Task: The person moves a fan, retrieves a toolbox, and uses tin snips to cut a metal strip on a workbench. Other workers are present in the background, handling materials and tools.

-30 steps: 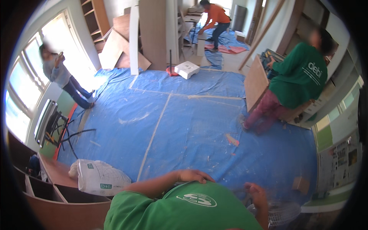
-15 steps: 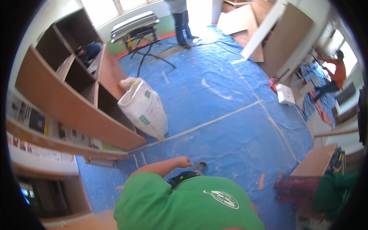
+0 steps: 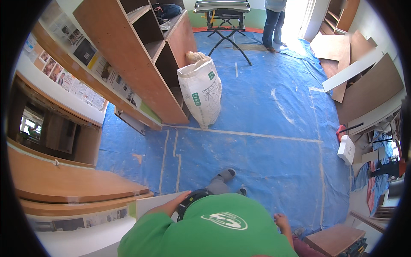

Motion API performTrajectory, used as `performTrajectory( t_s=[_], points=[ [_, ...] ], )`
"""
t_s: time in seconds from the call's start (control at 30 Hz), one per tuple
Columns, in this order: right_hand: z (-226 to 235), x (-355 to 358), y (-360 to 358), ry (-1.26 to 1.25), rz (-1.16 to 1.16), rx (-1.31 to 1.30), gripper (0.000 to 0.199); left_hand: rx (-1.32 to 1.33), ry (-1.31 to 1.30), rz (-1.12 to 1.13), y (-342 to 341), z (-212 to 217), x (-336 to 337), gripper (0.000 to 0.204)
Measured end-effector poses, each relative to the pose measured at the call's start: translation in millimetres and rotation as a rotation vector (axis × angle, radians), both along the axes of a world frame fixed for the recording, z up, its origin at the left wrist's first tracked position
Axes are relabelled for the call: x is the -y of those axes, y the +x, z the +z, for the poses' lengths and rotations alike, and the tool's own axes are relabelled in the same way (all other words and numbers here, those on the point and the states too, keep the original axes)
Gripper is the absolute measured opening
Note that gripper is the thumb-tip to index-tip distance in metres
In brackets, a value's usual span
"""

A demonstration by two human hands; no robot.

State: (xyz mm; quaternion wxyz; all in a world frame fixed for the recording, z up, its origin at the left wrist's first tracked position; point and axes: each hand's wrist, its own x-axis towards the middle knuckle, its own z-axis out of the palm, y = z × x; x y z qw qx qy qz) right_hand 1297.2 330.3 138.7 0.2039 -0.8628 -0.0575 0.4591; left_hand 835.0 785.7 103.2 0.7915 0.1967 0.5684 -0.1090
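My left hand (image 3: pixel 181 198) hangs beside my hip, close to a black belt (image 3: pixel 196 199); its fingers are too hidden to make out. Out to my other side, my right hand (image 3: pixel 281 221) is held low over the floor with its fingers curled in and nothing visible in them. A green shirt (image 3: pixel 209 231) with a white print covers my torso. Below it, a foot in a grey shoe (image 3: pixel 227 173) steps on the blue sheeting (image 3: pixel 257 165).
A tall white sack (image 3: pixel 199 92) leans by a wooden shelf unit (image 3: pixel 128 47). A folding stand (image 3: pixel 227 32) and a standing person (image 3: pixel 274 23) are at the far end. Loose boards (image 3: pixel 368 92) lean at right; a white box (image 3: pixel 346 150) lies nearby. A wooden box (image 3: pixel 334 239) is near right.
My view has swung right-to-left across the room, so the sack and shelves sit further right. My left hand has drawn back to my hip; my right hand has come into view.
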Motion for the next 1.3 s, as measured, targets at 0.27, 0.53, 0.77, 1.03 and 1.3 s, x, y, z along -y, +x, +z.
performTrajectory(
  t_s=[0.27, 0.53, 0.77, 1.03, 1.3],
  points=[
    [-34, -51, 91, 0.140, -0.113, 0.051, 0.032, 0.035, 0.187, 0.331, -84, -11, 115, 0.054],
    [-18, -131, 51, 0.134, 0.214, 0.022, 0.035, 0.030, 0.094, 0.528, -129, -40, 155, 0.050],
    [7, -191, 18, 0.087, 0.373, -0.042, 0.036, 0.029, 0.130, 0.524, -115, -46, 108, 0.050],
    [25, -271, -16, 0.030, 0.352, -0.034, 0.036, 0.067, -0.110, 0.194, -82, 6, -45, 0.059],
    [22, -351, -52, -0.046, 0.532, 0.089, 0.036, 0.026, 0.205, -0.142, -73, -2, -109, 0.064]
  ],
)
